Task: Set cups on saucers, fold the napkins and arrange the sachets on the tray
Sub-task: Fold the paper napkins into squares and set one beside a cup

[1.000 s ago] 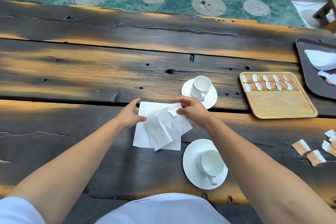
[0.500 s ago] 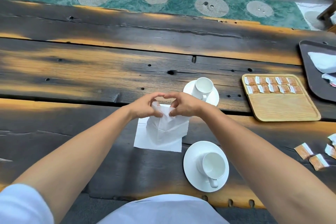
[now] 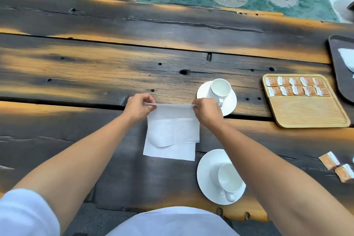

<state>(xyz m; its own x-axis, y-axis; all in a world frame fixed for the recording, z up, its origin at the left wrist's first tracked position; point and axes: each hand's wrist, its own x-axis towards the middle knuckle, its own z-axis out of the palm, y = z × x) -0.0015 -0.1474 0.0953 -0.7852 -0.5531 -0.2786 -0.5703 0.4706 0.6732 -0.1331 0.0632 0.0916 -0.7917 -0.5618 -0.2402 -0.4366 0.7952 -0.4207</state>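
Both hands, left (image 3: pixel 138 107) and right (image 3: pixel 207 111), pinch my thin white paper napkin (image 3: pixel 172 124) taut by its top corners above scorched, knotted planks (image 3: pixel 95 74).

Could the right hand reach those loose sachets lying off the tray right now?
Probably, once freed: the right hand pinches the napkin, and only bare table lies between it and the loose sachets.

L hand (image 3: pixel 138 106) & R hand (image 3: pixel 207 112) both pinching, arms reaching fwd.
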